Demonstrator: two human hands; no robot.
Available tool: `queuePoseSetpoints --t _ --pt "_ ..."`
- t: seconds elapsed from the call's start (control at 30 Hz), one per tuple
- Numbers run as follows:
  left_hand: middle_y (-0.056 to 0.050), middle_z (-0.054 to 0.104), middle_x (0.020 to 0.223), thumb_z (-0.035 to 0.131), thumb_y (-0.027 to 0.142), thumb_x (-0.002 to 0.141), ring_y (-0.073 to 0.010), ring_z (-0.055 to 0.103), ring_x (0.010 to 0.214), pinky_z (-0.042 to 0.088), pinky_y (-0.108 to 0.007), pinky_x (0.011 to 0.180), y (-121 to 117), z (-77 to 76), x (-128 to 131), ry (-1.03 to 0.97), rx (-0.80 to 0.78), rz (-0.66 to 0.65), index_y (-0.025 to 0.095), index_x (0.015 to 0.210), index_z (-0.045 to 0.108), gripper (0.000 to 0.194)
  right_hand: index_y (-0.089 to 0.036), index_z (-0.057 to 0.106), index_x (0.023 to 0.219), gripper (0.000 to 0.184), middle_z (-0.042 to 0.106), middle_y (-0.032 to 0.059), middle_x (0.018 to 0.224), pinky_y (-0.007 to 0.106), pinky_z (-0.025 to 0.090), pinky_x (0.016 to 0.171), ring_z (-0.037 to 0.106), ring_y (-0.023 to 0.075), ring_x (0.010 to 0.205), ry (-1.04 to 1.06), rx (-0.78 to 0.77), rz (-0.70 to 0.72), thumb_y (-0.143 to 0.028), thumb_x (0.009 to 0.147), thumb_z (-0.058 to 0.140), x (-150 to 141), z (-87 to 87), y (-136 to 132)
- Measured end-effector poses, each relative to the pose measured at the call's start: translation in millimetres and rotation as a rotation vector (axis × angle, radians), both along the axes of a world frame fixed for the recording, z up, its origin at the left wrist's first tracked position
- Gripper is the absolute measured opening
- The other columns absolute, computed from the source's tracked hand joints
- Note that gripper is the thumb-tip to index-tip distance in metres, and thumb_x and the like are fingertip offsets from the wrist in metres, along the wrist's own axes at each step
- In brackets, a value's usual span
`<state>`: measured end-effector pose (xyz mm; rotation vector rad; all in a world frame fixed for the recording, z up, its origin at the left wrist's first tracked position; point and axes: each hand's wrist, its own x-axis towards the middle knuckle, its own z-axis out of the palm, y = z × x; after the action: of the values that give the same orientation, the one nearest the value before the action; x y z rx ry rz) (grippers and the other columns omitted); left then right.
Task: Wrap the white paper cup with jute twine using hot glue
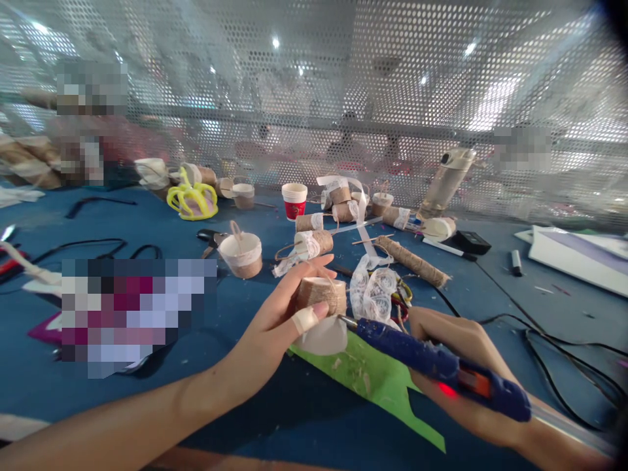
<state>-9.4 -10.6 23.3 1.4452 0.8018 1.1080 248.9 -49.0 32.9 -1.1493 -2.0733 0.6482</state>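
Cup (324,297), white, twine-wrapped, pinched in left hand (277,317) over green sheet (367,373); contents can't tell. Right hand (454,333) wrapped around blue plastic glue gun (407,343), tip at twine edge. 1 lace-banded twine cup (248,266) nearby.

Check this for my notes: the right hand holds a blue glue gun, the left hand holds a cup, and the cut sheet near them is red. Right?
Not quite: the sheet is green, as the head view shows. The right hand holds the blue glue gun, the left hand a cup.
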Motion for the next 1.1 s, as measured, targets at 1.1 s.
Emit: queuePoseSetpoints --t 1.1 --pt "-0.004 0.064 0.129 0.059 0.026 0.091 -0.0258 0.064 0.112 0.051 -0.033 0.089 3.7 3.4 2.2 -0.303 -0.172 -0.07 0.029 0.127 0.064 0.036 -0.022 0.037 0.065 0.025 0.043 -0.0066 0.061 0.026 0.028 0.051 0.035 0.0109 0.054 0.129 -0.091 -0.005 -0.015 0.07 0.061 2.0 -4.8 2.5"
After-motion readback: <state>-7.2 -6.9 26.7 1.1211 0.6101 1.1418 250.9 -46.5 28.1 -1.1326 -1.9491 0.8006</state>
